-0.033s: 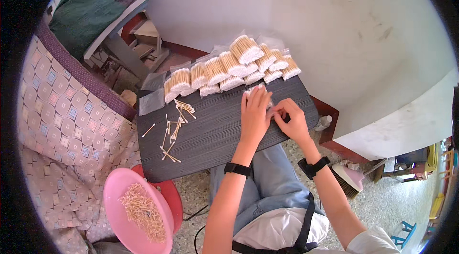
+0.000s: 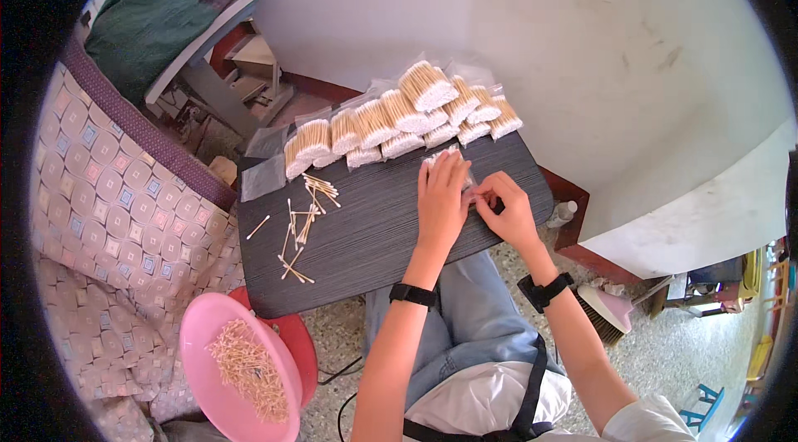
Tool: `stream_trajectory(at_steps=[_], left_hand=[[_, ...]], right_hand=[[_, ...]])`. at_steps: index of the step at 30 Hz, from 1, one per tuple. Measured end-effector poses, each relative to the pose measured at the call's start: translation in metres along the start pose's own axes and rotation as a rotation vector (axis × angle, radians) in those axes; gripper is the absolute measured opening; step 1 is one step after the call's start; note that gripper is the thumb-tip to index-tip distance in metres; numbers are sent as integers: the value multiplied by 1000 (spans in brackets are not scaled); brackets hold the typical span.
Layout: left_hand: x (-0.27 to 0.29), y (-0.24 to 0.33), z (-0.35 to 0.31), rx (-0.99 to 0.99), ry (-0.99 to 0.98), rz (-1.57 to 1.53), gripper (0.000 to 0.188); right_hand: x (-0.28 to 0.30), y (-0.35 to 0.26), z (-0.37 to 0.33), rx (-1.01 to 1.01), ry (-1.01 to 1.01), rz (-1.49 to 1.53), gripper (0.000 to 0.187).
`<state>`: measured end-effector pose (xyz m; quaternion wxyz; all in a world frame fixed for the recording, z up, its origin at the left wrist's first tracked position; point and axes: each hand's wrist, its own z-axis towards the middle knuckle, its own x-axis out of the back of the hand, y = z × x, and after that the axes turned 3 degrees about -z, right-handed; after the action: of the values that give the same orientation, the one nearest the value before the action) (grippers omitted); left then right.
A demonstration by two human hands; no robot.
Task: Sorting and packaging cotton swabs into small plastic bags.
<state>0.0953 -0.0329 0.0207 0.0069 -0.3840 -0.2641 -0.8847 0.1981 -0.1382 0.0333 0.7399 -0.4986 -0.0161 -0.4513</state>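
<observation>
My left hand (image 2: 443, 197) lies over a small clear bag of cotton swabs (image 2: 449, 153) on the dark table, its fingers curved across the bag and holding it down. White tips show past the fingertips; most of the bag is hidden under the hand. Close on its right, my right hand (image 2: 505, 207) pinches the bag's clear plastic edge (image 2: 470, 192) between thumb and forefinger. Beyond both hands, filled bags of cotton swabs (image 2: 384, 122) are stacked in a row along the table's far edge. Loose cotton swabs (image 2: 303, 222) are scattered left of my hands.
Flat clear plastic bags (image 2: 263, 178) lie at the far left of the table (image 2: 374, 226). A pink basin (image 2: 195, 334) of loose swabs stands on a red stool (image 2: 301, 346) at the lower left. A wall (image 2: 532, 43) rises behind. A brush (image 2: 605, 313) rests on the floor at right.
</observation>
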Motion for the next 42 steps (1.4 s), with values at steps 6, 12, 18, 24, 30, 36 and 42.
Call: stream_trajectory(at_steps=[6,12,18,24,30,36,42], left_hand=[[1,2,1,11,-10,57,43],[-3,-2,-3,-45,-16,153,41],[-5,-4,-4,27,-60,149,58],[40,15,-18,46,-28,-134,64],[155,95,-32,138,-209,-1135,41],[186,153,-22,-824,-236,-1825,75],[225,241,-45,-162,519,-2054,59]], right_hand=[[1,6,-3,10,-46,43,11],[0,3,-2,8,-30,55,11],[-3,6,-1,-38,-51,56,10],[-1,0,5,-56,-37,0,12],[3,8,3,-77,-72,-16,14],[0,5,5,-21,-59,-55,11],[2,8,5,-41,-69,-74,9]])
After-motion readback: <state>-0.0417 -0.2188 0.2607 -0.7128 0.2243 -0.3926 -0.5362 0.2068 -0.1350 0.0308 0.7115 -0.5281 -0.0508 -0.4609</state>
